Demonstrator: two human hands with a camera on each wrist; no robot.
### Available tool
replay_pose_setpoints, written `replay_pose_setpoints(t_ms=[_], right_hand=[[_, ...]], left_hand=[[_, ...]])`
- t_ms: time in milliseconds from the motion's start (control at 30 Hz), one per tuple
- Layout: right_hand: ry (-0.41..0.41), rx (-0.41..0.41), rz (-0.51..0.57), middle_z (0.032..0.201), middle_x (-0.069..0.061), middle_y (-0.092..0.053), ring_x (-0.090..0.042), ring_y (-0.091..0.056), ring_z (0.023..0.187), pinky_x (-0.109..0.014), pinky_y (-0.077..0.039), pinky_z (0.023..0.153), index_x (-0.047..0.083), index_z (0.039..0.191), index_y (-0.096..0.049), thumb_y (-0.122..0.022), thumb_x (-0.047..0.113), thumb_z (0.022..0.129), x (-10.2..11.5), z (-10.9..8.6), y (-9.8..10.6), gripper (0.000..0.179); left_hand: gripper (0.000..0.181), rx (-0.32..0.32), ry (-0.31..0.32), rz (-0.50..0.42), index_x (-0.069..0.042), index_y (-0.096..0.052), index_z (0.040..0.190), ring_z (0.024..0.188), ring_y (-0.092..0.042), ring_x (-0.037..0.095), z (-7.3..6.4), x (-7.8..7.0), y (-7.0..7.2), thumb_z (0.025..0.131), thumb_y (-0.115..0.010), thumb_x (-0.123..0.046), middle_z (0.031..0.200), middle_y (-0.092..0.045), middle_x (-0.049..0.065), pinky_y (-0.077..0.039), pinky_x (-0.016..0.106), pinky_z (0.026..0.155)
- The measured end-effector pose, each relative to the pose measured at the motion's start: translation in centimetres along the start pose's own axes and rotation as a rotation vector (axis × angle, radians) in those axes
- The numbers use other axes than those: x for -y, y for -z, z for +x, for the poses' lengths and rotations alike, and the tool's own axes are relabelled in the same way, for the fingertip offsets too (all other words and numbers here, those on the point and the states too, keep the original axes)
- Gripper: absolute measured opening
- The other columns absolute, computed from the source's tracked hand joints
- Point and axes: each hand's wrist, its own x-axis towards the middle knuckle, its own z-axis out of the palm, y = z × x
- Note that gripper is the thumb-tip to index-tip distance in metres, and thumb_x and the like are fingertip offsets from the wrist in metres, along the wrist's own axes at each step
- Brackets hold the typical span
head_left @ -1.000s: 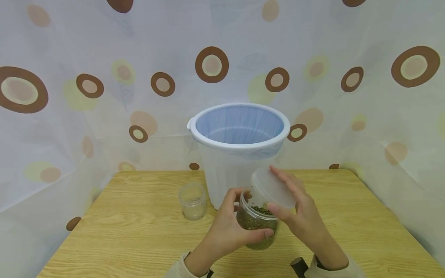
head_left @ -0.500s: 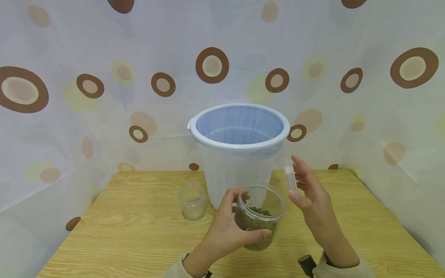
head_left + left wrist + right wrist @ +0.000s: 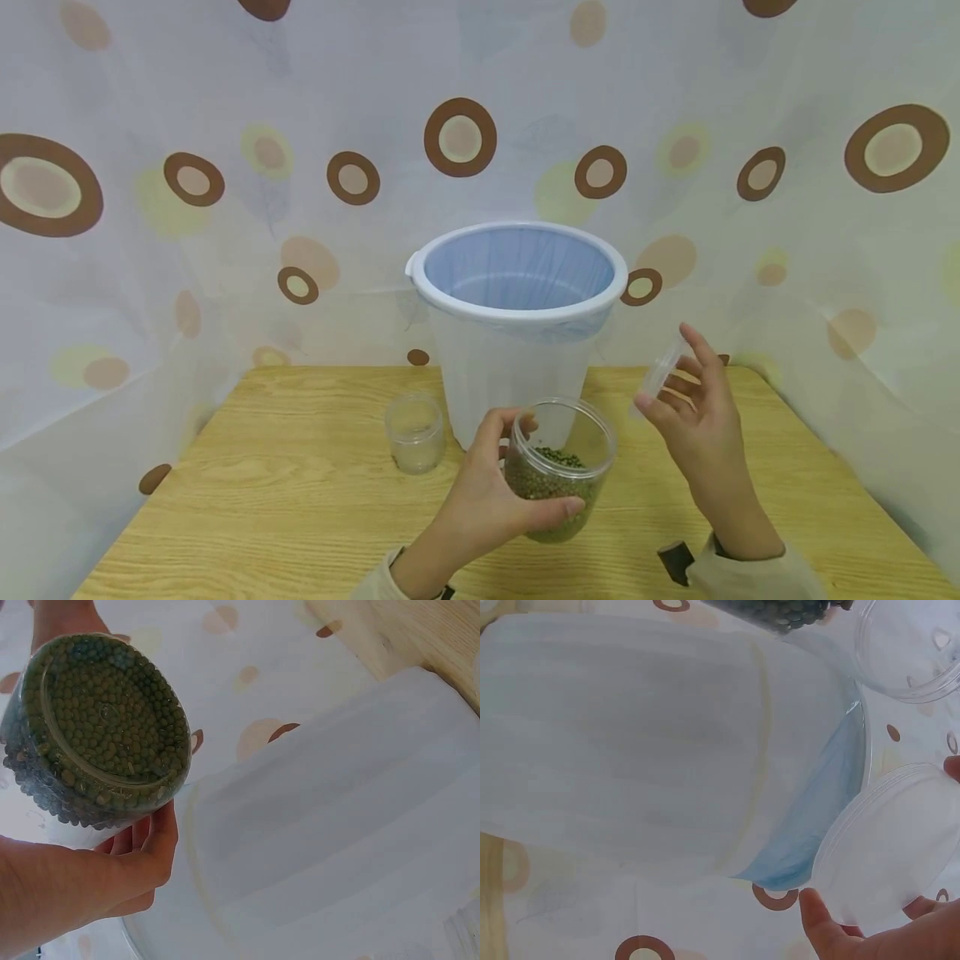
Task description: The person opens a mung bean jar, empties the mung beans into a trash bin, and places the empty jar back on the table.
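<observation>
My left hand (image 3: 491, 496) grips a clear plastic jar (image 3: 551, 504), tilted and without its lid on. Small green beans (image 3: 109, 712), like mung beans, fill its lower part. To the right, my right hand (image 3: 708, 429) pinches the translucent lid (image 3: 662, 371) by its edge, apart from the jar and held nearly upright. In the right wrist view the round lid (image 3: 892, 840) shows between thumb and fingers. A smaller clear jar (image 3: 415, 433) stands on the table, left of the left hand.
A white bin (image 3: 495, 367) with a blue liner (image 3: 517, 267) stands at the back of the wooden table (image 3: 300, 500), just behind the jar. A patterned sheet (image 3: 225, 100) hangs around the back and sides.
My right hand has drawn the lid off the jar's mouth and carried it right, turning it on edge. The left hand with the jar has stayed nearly in place.
</observation>
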Motion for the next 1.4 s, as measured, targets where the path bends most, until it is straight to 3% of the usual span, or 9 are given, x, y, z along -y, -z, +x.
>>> replay_pose_setpoints(t_ms=[133,300,400,500,567,800,933,1167,1400], right_hand=[[-0.025,-0.035,-0.121,0.125,-0.003,-0.034,-0.014,-0.046,0.106,-0.009,-0.045,0.082,0.024,0.149,-0.031,-0.068,0.0,0.085,-0.5,0.2,0.2,0.078],[-0.124,0.011,-0.239,0.133,-0.013,-0.032,-0.024,-0.044,0.111,-0.012,-0.047,0.078,0.018,0.148,-0.024,-0.072,0.01,0.085,-1.2,0.6,0.4,0.079],[-0.191,0.076,-0.317,0.138,-0.021,-0.029,-0.034,-0.042,0.115,-0.027,-0.048,0.085,0.016,0.149,-0.019,-0.072,0.018,0.085,-1.8,0.8,0.5,0.083],[-0.217,0.137,-0.374,0.138,-0.026,-0.029,-0.041,-0.043,0.116,-0.046,-0.045,0.09,0.009,0.148,-0.018,-0.073,0.019,0.084,-2.4,0.9,0.5,0.085],[-0.22,0.166,-0.408,0.134,-0.029,-0.031,-0.044,-0.045,0.113,-0.051,-0.043,0.09,0.004,0.146,-0.02,-0.074,0.018,0.083,-2.9,1.0,0.5,0.084],[-0.293,0.28,-0.532,0.129,-0.031,-0.038,-0.046,-0.045,0.109,-0.042,-0.051,0.07,0.0,0.14,-0.025,-0.077,0.027,0.08,-4.8,1.1,0.5,0.084],[-0.314,0.327,-0.61,0.129,-0.036,-0.041,-0.045,-0.053,0.102,-0.041,-0.051,0.068,-0.001,0.137,-0.027,-0.077,0.034,0.078,-5.7,1.1,0.5,0.084],[-0.346,0.362,-0.717,0.124,-0.039,-0.047,-0.047,-0.048,0.098,-0.041,-0.048,0.063,-0.003,0.131,-0.029,-0.079,0.036,0.076,-7.3,1.0,0.4,0.084],[-0.321,0.414,-0.746,0.095,-0.033,-0.054,-0.033,-0.057,0.079,-0.042,-0.049,0.062,-0.009,0.122,-0.03,-0.082,0.032,0.071,-8.4,0.7,0.0,0.083]], left_hand=[[0.071,-0.007,-0.01,0.002,-0.016,-0.042,0.124,0.109,-0.045,0.025,0.0,0.0,0.0,0.069,-0.086,-0.026,0.12,-0.046,0.001,-0.043,0.043,0.088],[0.072,-0.005,-0.02,-0.005,-0.016,-0.042,0.125,0.112,-0.045,0.025,0.1,0.0,-0.1,0.069,-0.086,-0.025,0.12,-0.046,0.001,-0.042,0.044,0.09],[0.071,-0.008,-0.006,-0.006,-0.017,-0.042,0.125,0.11,-0.045,0.025,0.0,0.0,-0.1,0.069,-0.086,-0.025,0.12,-0.046,0.002,-0.043,0.044,0.088],[0.072,-0.018,-0.001,-0.011,-0.017,-0.042,0.125,0.108,-0.046,0.025,0.0,0.0,0.0,0.069,-0.086,-0.024,0.12,-0.045,0.002,-0.044,0.044,0.087],[0.072,-0.024,0.0,-0.013,-0.017,-0.043,0.125,0.108,-0.046,0.024,0.0,-0.1,0.0,0.069,-0.086,-0.024,0.12,-0.045,0.002,-0.044,0.044,0.087],[0.072,-0.028,0.006,-0.011,-0.017,-0.043,0.126,0.108,-0.046,0.025,-0.1,-0.2,0.0,0.069,-0.086,-0.025,0.12,-0.045,0.002,-0.044,0.044,0.088],[0.072,-0.024,0.011,-0.008,-0.016,-0.043,0.126,0.109,-0.046,0.026,-0.1,-0.2,0.0,0.069,-0.086,-0.026,0.121,-0.046,0.002,-0.044,0.044,0.087],[0.07,-0.023,0.008,-0.02,-0.016,-0.043,0.124,0.109,-0.046,0.028,-0.2,-0.3,-0.1,0.069,-0.086,-0.024,0.119,-0.046,0.003,-0.044,0.044,0.087],[0.069,-0.023,0.02,-0.033,-0.017,-0.043,0.123,0.11,-0.045,0.025,-0.2,-0.3,-0.2,0.069,-0.086,-0.025,0.119,-0.046,0.001,-0.043,0.044,0.087]])
